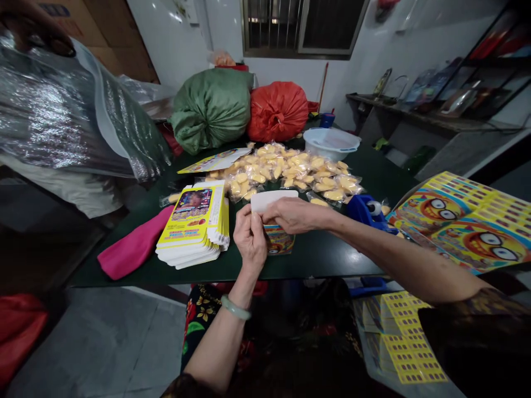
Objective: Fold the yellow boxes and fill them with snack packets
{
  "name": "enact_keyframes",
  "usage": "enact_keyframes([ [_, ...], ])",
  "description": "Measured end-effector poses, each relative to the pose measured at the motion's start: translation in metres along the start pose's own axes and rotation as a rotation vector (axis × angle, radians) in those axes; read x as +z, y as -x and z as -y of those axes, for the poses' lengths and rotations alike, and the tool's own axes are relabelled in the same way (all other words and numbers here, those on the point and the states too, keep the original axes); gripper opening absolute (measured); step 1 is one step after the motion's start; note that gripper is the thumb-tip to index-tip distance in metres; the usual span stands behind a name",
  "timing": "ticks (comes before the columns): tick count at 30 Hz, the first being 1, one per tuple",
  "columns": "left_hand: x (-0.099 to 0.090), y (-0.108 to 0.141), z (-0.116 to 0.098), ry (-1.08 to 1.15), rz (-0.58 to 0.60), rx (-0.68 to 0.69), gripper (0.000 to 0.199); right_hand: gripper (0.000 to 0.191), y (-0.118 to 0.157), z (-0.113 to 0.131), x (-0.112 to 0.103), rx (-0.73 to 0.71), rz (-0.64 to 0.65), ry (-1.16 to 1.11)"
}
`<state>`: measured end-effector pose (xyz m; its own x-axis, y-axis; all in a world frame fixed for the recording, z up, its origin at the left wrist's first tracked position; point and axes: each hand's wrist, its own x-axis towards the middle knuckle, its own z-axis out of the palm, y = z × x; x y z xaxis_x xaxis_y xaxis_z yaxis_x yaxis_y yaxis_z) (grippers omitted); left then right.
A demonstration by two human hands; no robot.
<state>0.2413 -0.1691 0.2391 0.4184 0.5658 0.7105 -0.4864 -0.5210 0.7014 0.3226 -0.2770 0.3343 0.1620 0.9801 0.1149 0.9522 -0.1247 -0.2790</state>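
Both hands are at a small printed cardboard box (282, 243) over the near edge of the dark green table (323, 260). A white flap (276, 200) of card stands up at its top. My left hand (251, 236) is closed, pinching the flap's left side between thumb and finger. Across the front of the flap lies my right hand (292, 214), fingers bent and closed on the card at the box's top; its fingertips are partly hidden. Left of the hands is a stack of flat yellow-and-white cartons (193, 218). Behind them lie many clear packets of yellow pieces (286, 166).
A pink cloth (135, 244) lies left, a blue tape dispenser (365, 213) right. Printed cartons with cartoon faces (468, 221) fill the right side. Behind are a white basin (332, 141), a green sack (213, 108) and a red sack (277, 110). A person's hand (37, 30) grips a shiny plastic bag (62, 110).
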Motion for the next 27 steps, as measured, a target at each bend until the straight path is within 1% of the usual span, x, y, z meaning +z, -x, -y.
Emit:
enact_keyframes([
  [1, 0.000, -0.001, 0.001, 0.003, 0.003, -0.014, 0.034, 0.029, 0.007, 0.000, 0.003, -0.003, -0.174, -0.051],
  [2, -0.001, -0.001, 0.002, 0.009, 0.007, -0.028, 0.033, 0.030, 0.016, 0.000, 0.007, 0.014, -0.392, -0.101],
  [3, -0.001, -0.001, 0.003, 0.015, 0.011, -0.041, 0.032, 0.029, 0.027, 0.000, 0.013, 0.064, -0.632, -0.158],
  [4, -0.002, -0.001, 0.003, 0.020, 0.014, -0.051, 0.030, 0.026, 0.039, -0.001, 0.020, 0.148, -0.842, -0.237],
  [5, -0.002, -0.001, 0.003, 0.024, 0.016, -0.060, 0.030, 0.021, 0.050, -0.002, 0.029, 0.251, -0.985, -0.351],
  [6, -0.003, 0.000, 0.003, 0.029, 0.016, -0.068, 0.029, 0.017, 0.058, -0.005, 0.038, 0.354, -1.050, -0.504],
  [7, -0.003, 0.000, 0.003, 0.036, 0.013, -0.074, 0.029, 0.016, 0.064, -0.008, 0.047, 0.434, -1.051, -0.689],
  [8, -0.003, 0.001, 0.004, 0.042, 0.012, -0.081, 0.028, 0.020, 0.067, -0.011, 0.056, 0.482, -1.004, -0.886],
  [10, -0.003, 0.002, 0.006, 0.058, 0.021, -0.096, 0.028, 0.031, 0.065, -0.018, 0.069, 0.495, -0.879, -1.212],
  [11, -0.003, 0.002, 0.007, 0.074, 0.026, -0.112, 0.027, 0.035, 0.061, -0.021, 0.072, 0.488, -0.836, -1.316],
  [13, -0.002, 0.002, 0.010, 0.161, 0.022, -0.173, 0.024, 0.041, 0.052, -0.026, 0.070, 0.471, -0.768, -1.443],
  [14, -0.001, 0.002, 0.011, 0.231, 0.019, -0.212, 0.026, 0.043, 0.048, -0.028, 0.067, 0.462, -0.729, -1.477],
  [16, 0.000, -0.001, 0.013, 0.385, 0.026, -0.278, 0.037, 0.043, 0.043, -0.029, 0.058, 0.442, -0.649, -1.486],
  [17, 0.000, -0.003, 0.012, 0.446, 0.039, -0.299, 0.038, 0.041, 0.042, -0.028, 0.054, 0.433, -0.632, -1.463],
  [18, 0.000, -0.006, 0.012, 0.487, 0.056, -0.305, 0.034, 0.037, 0.040, -0.027, 0.051, 0.426, -0.636, -1.425],
  [20, -0.001, -0.011, 0.010, 0.522, 0.075, -0.295, 0.019, 0.022, 0.037, -0.023, 0.051, 0.408, -0.718, -1.340],
  [21, -0.002, -0.012, 0.010, 0.531, 0.077, -0.285, 0.016, 0.015, 0.036, -0.022, 0.052, 0.399, -0.783, -1.311],
  [23, -0.005, -0.013, 0.009, 0.558, 0.084, -0.281, 0.017, 0.009, 0.036, -0.020, 0.059, 0.385, -0.886, -1.286],
  [25, -0.008, -0.011, 0.010, 0.597, 0.119, -0.313, 0.018, 0.009, 0.038, -0.021, 0.067, 0.361, -0.908, -1.276],
  [27, -0.010, -0.008, 0.013, 0.620, 0.185, -0.318, 0.023, 0.016, 0.043, -0.024, 0.074, 0.306, -0.862, -1.227],
])
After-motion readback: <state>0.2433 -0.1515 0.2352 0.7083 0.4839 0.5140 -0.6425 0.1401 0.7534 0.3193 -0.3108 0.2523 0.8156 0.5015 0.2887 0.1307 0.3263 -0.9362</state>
